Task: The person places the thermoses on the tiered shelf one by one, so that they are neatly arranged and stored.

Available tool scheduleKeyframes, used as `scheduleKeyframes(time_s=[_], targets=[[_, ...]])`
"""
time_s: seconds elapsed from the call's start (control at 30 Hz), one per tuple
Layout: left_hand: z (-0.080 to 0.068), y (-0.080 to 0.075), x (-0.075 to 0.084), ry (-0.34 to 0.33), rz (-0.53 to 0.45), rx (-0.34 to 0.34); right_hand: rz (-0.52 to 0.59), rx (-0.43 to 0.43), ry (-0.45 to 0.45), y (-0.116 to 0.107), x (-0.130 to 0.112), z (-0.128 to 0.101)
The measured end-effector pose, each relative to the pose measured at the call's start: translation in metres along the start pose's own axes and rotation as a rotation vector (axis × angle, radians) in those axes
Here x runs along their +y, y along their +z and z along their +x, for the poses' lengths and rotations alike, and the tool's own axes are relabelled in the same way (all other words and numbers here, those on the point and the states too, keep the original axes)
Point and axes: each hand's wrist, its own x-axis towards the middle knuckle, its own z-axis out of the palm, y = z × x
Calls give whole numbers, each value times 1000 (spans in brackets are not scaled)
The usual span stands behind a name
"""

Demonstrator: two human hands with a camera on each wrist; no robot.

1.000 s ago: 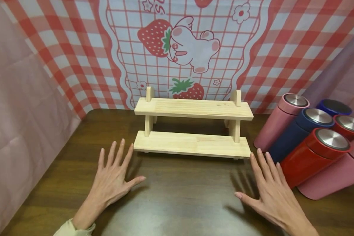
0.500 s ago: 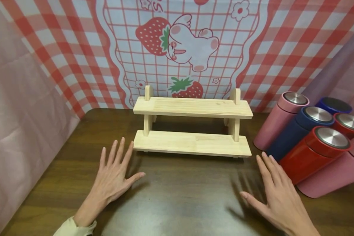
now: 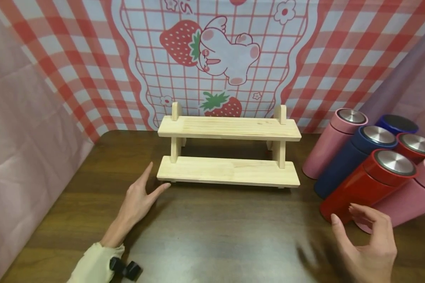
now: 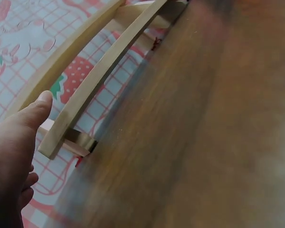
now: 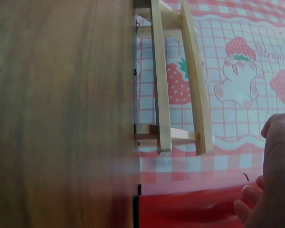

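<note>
A two-tier wooden shelf (image 3: 230,171) of pale wood stands at the back middle of the table. Just off its lower left corner is my left hand (image 3: 134,202), thumb and forefinger spread, holding nothing. In the left wrist view this hand (image 4: 12,147) appears beside the shelf (image 4: 80,95). My right hand (image 3: 370,243) is at the lower right, thumb and fingers curved apart with nothing between them. Nearest to it stands a red thermos flask (image 3: 361,188) with a steel-topped lid; whether they touch I cannot tell. The right wrist view has the red flask (image 5: 190,209) beside the hand (image 5: 280,171).
Around the red flask stand a dark blue flask (image 3: 352,163), a pink flask (image 3: 331,147), another pink flask (image 3: 407,198), a second red flask (image 3: 416,146) and a bright blue one (image 3: 396,124). A checked strawberry cloth (image 3: 226,51) hangs behind the brown table (image 3: 212,228).
My right hand has moved right and nearer to me, away from the shelf's corner, and its fingers have curved. The left hand has turned onto its side with its thumb raised towards the shelf.
</note>
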Motion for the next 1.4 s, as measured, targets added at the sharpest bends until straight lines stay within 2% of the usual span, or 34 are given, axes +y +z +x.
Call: scheduleKeyframes(time_s=[0.17, 0.4, 0.73, 0.93, 1.4], targets=[[7, 5, -4, 16, -81, 28, 5, 29, 128, -5, 3, -1], [14, 7, -8, 17, -140, 24, -108, 0, 277, -9, 14, -4], [21, 11, -9, 5, -149, 28, -140, -26, 277, -15, 27, -2], [22, 12, -10, 1, -138, 35, -110, -1, 345, -13, 32, -2], [25, 15, -11, 20, -148, 40, -138, -28, 482, -11, 33, 4]])
